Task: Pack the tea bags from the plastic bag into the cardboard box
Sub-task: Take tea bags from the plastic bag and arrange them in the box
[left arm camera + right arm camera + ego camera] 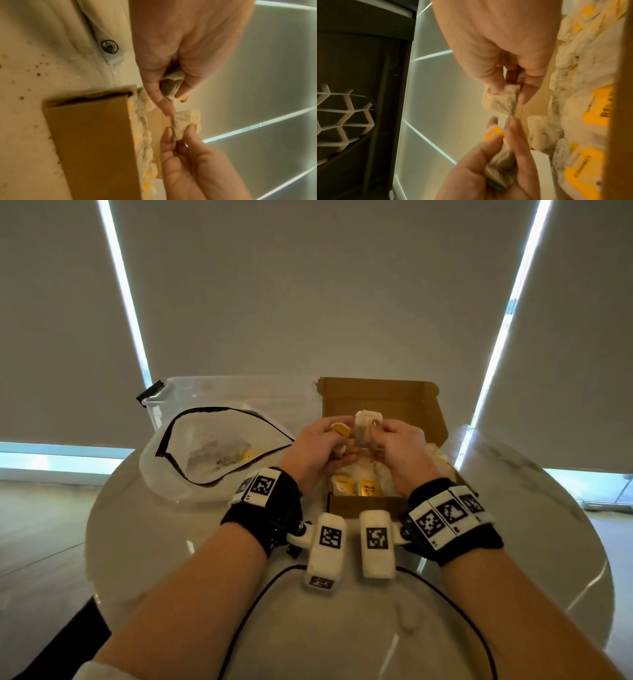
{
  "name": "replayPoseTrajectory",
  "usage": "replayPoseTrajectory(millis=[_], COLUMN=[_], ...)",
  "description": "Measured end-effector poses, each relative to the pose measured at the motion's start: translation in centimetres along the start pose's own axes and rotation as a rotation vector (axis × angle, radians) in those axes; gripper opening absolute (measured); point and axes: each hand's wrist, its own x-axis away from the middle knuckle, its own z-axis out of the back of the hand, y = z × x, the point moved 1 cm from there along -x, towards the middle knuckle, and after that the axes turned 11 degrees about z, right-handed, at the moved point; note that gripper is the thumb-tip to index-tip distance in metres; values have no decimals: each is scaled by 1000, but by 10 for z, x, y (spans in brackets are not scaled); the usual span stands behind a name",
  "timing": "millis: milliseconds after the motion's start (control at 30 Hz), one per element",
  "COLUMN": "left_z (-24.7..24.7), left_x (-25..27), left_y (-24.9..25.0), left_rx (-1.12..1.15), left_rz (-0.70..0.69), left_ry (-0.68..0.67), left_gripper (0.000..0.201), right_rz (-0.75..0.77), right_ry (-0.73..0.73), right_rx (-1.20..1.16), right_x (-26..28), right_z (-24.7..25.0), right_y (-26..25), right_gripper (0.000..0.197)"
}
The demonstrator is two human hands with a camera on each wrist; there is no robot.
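Both of my forearms are reaching in from the near edge of the round white table in the head view, each wearing a black wristband with coded white blocks. Over the open cardboard box, which is sitting toward the far edge, my left hand is gripping a crumpled tea bag with a yellow tag, and my right hand is pinching a second tea bag upright. So I am counting two bags in my fingers. Left of the box, the plastic bag is lying open with a few tea bags left inside. Only this view is showing that bag.

From the left wrist camera, I am seeing the box's outer wall and a row of packed bags along it, too crumpled to count. My left fingers are curling around the bag, one fingertip touching the bag in my right hand.

From the right wrist camera, the box interior is showing at least four yellow tags, and my right fingers are squeezing the bag between thumb and fingertips.
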Motion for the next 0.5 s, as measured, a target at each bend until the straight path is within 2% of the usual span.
replayPoseTrajectory(millis=[67,133,233,300,400,500], left_z=[8,16,22,19,13,14], left_x=[-1,-1,0,4,8,6], left_y=[0,1,1,1,0,0], left_rx=[54,121,211,138,-60,-64], left_rz=[5,24,80,113,118,83], left_ry=[62,86,9,-101,-213,-167], left_gripper=[27,26,14,13,19,13], right_rz=[9,2,-31,-77,-119,-128], right_ry=[48,27,-89,-193,-303,-308], right_rx=[-24,-117,-326,-475,-562,-564], right_x=[-2,-1,5,10,13,12], right_z=[4,6,2,-2,-8,-10], right_y=[0,-2,-4,-6,-4,-5], right_gripper=[15,17,22,28,35,32])
